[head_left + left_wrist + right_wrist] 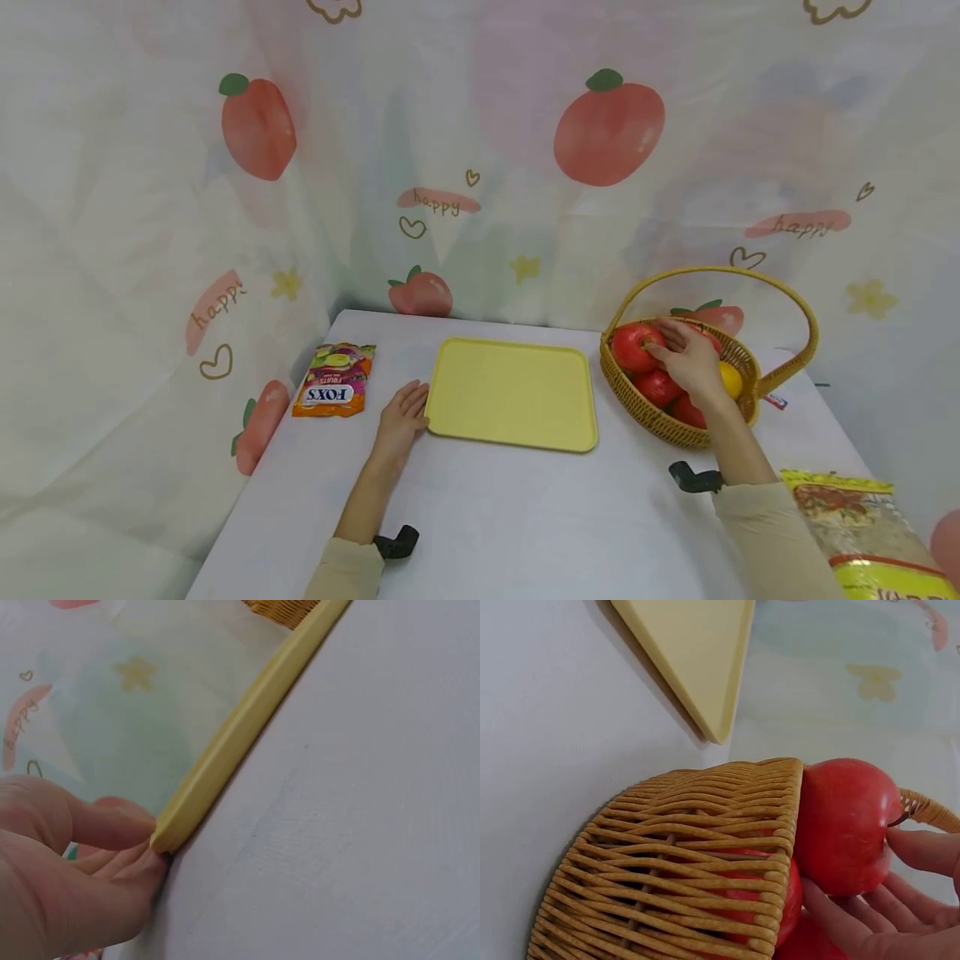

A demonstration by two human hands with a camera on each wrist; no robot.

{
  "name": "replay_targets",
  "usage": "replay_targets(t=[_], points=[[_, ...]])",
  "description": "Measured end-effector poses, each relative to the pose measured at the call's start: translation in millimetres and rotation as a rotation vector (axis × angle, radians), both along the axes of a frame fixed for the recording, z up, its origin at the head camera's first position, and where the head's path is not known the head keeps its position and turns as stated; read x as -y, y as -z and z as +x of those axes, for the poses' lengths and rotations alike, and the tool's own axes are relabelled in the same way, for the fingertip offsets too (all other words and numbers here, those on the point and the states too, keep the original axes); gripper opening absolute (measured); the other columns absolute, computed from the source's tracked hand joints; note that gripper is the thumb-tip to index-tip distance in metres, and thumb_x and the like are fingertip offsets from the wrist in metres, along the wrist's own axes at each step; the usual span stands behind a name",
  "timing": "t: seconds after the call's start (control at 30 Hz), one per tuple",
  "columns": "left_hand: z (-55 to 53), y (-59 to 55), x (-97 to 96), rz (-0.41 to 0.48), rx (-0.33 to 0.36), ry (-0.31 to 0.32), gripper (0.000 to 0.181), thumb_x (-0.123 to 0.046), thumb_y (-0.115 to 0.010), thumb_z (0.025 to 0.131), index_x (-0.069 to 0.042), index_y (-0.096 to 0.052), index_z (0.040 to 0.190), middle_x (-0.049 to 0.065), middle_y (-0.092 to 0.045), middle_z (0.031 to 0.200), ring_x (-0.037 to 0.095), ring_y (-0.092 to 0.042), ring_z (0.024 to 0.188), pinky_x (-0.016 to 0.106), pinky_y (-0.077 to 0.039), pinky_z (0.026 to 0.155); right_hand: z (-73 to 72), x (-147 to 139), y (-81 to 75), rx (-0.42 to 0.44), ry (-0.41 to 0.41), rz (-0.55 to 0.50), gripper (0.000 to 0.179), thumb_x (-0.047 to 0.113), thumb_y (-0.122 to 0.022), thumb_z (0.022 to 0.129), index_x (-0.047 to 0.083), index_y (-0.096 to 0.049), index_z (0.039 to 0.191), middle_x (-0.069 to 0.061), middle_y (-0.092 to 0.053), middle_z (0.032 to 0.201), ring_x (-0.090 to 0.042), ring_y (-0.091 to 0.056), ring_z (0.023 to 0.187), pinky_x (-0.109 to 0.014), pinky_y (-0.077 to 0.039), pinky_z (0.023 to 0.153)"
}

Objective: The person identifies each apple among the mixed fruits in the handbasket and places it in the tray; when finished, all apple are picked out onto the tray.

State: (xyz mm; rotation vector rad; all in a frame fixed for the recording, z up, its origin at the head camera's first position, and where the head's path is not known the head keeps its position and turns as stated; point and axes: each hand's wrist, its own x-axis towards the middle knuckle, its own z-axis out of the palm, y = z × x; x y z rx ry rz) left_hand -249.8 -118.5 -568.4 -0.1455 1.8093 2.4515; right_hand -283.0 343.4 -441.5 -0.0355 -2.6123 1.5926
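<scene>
Left hand (397, 425) grips a smooth rectangular tray (513, 396), right hand (695, 367) a glossy round apple (844, 825).

Against the left fingers (112, 825), the tray (513, 396) looks like smooth plastic with a satin sheen; left of them, the packet (330, 379) is glossy film. At the right fingers (836, 919), the red fruit (846, 817) is smooth and shiny, the basket (667, 862) below ribbed wicker. The tabletop (495, 517) beneath both is matt and fine-grained.

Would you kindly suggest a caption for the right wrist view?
The right hand grips a round, glossy red fruit at the rim of a brown woven basket.
</scene>
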Motion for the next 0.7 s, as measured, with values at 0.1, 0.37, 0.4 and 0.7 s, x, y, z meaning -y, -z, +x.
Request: replay_targets(t=[0.1,0.37,0.4,0.7], points=[[-1.7,2.5,-0.9,-0.034,-0.01,-0.011,0.076,0.028,-0.046,0.089,0.004,-0.03,0.16,0.026,-0.04,0.161,0.038,-0.035,0.152,0.045,-0.033,0.123,-0.7,1.1,-0.4,-0.017,0.027,0.016,0.064,0.012,-0.063,0.105,0.002,-0.036,0.161,-0.023,-0.044,0.159,-0.043,-0.044,0.145,-0.01,-0.055,0.087],[-2.0,2.2,-3.0,-0.092,-0.008,-0.043,0.08,0.03,-0.048,0.087,0.0,-0.034,0.16,0.025,-0.046,0.157,0.037,-0.042,0.148,0.044,-0.039,0.119,1.4,3.2,0.4,0.019,0.103,-0.052,0.065,0.015,-0.067,0.103,0.007,-0.039,0.161,-0.019,-0.047,0.158,-0.038,-0.045,0.144,-0.009,-0.053,0.089],[-1.8,1.9,-2.9,-0.094,-0.004,-0.046,0.08,0.03,-0.047,0.086,0.0,-0.034,0.159,0.025,-0.047,0.156,0.037,-0.042,0.148,0.044,-0.039,0.119,1.1,3.6,0.9,0.021,0.109,-0.072,0.065,0.015,-0.067,0.103,0.007,-0.039,0.161,-0.019,-0.047,0.158,-0.038,-0.045,0.144,-0.011,-0.054,0.088],[-1.2,1.5,-2.7,-0.084,0.019,-0.062,0.079,0.031,-0.047,0.087,-0.001,-0.036,0.159,0.023,-0.049,0.155,0.036,-0.045,0.147,0.042,-0.041,0.117,0.8,5.7,5.2,0.024,0.183,-0.133,0.06,0.015,-0.068,0.102,0.01,-0.046,0.158,-0.017,-0.05,0.157,-0.025,-0.055,0.137,-0.012,-0.057,0.084]])
